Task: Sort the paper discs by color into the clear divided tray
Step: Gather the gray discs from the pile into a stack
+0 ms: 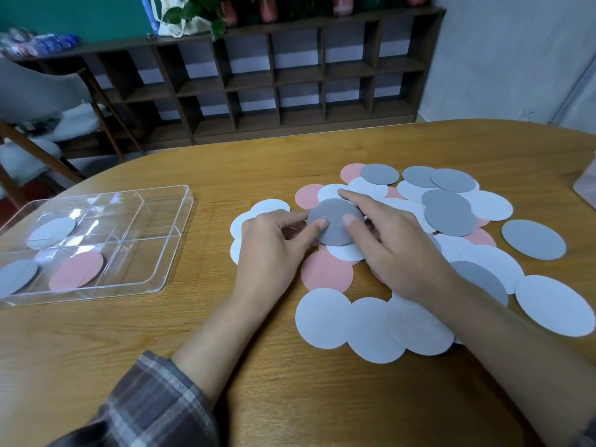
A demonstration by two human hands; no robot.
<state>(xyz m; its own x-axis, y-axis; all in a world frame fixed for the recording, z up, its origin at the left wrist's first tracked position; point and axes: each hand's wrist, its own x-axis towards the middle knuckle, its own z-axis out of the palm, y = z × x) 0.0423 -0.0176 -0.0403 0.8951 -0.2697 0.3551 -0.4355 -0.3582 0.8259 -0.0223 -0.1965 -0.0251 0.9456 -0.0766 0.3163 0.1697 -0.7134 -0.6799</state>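
Watching from my remote station, I judged the sort to be at an early stage, with a pick-up in hand: a grey disc [335, 221] was held at the top of the loose pile [448, 217] of grey, white and pink discs on the wooden table [225, 317]; the left hand [274, 240] pinched its near-left edge, thumb on the face and fingers curled beneath; the right hand [396, 246] gripped it too, thumb flat on the face, forefinger stretched round the far rim, other fingers loosely spread over the pile; the clear divided tray [180, 227] sat well apart to the left, with a pink disc [77, 271], a grey one and a paler one in separate compartments; the next move, as I read it, called for one hand to let go and the other to carry the disc to the grey compartment without dragging neighbours along.
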